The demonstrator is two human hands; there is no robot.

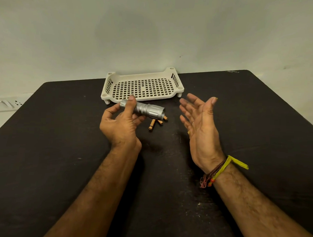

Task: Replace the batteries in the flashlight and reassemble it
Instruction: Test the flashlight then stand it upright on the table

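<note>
Left hand [120, 123]: grips the silver flashlight [145, 109] by its narrow tail end, thumb over the top, fingers curled beneath; lifted above the desk.
Flashlight: lies roughly level, wide head pointing right, just in front of the tray's near edge.
Right hand [199, 118]: released, palm turned left, fingers spread and straight, holding nothing, apart from the flashlight's head.
Batteries [156, 122]: orange cells lying loose on the black desk [43, 149], below the flashlight's head, between the hands.
Tray [142, 86]: cream perforated, at the desk's far edge.
Right wrist: thread bands [215, 172].
</note>
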